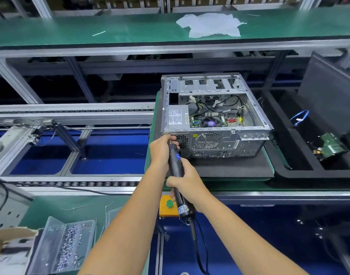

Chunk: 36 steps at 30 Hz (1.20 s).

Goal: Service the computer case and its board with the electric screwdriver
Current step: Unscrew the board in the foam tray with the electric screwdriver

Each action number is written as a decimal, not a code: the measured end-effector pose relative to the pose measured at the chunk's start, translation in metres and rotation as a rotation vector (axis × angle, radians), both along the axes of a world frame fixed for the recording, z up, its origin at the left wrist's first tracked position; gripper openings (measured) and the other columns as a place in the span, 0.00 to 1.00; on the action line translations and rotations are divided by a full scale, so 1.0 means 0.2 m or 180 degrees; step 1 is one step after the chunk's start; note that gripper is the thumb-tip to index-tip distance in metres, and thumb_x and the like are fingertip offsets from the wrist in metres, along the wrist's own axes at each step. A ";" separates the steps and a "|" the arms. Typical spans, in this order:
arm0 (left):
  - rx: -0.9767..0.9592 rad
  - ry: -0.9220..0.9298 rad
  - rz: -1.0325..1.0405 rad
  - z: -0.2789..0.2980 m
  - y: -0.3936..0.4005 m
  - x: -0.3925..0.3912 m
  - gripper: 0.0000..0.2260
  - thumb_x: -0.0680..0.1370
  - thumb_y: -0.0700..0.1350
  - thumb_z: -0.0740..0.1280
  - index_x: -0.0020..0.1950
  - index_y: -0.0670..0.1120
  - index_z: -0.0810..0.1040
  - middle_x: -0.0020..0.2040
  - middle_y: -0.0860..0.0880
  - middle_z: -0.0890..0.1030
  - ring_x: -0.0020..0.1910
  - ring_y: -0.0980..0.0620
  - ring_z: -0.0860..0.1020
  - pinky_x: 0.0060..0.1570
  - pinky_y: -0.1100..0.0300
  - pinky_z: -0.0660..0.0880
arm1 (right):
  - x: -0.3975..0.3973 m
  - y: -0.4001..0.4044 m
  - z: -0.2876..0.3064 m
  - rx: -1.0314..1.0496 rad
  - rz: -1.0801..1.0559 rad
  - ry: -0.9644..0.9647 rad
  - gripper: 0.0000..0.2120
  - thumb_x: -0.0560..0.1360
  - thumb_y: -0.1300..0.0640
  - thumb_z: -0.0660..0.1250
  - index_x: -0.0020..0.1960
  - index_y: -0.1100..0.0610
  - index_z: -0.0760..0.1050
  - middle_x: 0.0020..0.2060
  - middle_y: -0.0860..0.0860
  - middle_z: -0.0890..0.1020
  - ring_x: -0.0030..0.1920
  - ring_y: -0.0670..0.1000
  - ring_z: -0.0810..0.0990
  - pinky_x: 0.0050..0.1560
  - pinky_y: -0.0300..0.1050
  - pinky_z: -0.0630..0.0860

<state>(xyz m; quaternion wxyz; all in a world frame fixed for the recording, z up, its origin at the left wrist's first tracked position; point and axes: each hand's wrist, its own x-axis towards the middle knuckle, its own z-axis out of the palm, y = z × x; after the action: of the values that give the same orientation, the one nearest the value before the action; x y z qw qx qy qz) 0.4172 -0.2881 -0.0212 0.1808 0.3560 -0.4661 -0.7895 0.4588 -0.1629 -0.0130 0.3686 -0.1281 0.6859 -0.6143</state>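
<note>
An open grey computer case (225, 139) lies on a dark foam pad (229, 167), its rear panel facing me. Inside it the green board (227, 120) with a fan, cables and a silver power supply (178, 118) shows. The black electric screwdriver (175, 165) points up at the rear panel's upper left corner. My left hand (160, 149) pinches the screwdriver's tip end against that corner. My right hand (187, 181) grips the screwdriver's body lower down; its cord hangs below.
A clear tray of several small screws (65, 249) sits at the lower left. An orange box with a green button (169, 205) is under my right hand. A black bin (316, 155) to the right holds a green circuit board (331, 147) and a blue cable. White cloth (209, 24) lies on the upper shelf.
</note>
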 end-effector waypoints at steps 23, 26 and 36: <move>0.0336 0.0052 -0.0078 0.04 0.00 0.05 0.06 0.75 0.38 0.61 0.40 0.40 0.76 0.32 0.43 0.77 0.28 0.49 0.74 0.29 0.60 0.74 | 0.04 -0.06 0.01 0.0149 -0.0290 0.0088 0.25 0.68 0.65 0.70 0.61 0.48 0.70 0.49 0.60 0.79 0.33 0.56 0.80 0.34 0.50 0.81; 0.0260 0.0041 -0.0018 0.05 0.00 0.05 0.05 0.76 0.38 0.62 0.41 0.39 0.76 0.33 0.44 0.77 0.30 0.50 0.75 0.29 0.60 0.74 | 0.04 -0.05 0.01 0.0153 -0.0271 0.0071 0.23 0.68 0.65 0.71 0.58 0.48 0.70 0.49 0.58 0.80 0.33 0.54 0.81 0.34 0.48 0.81; -0.0192 0.0176 0.0018 0.19 0.03 0.02 0.05 0.72 0.39 0.63 0.37 0.40 0.75 0.31 0.42 0.76 0.27 0.48 0.72 0.29 0.60 0.72 | 0.00 0.00 0.13 -0.0100 -0.0032 0.0391 0.21 0.67 0.66 0.70 0.55 0.49 0.70 0.49 0.62 0.78 0.30 0.52 0.77 0.30 0.44 0.77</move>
<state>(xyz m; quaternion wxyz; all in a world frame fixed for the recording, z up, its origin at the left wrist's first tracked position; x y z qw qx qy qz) 0.4214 -0.2827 0.0170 0.2065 0.3298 -0.4834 -0.7842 0.4584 -0.1633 0.0125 0.3206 -0.1679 0.6981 -0.6178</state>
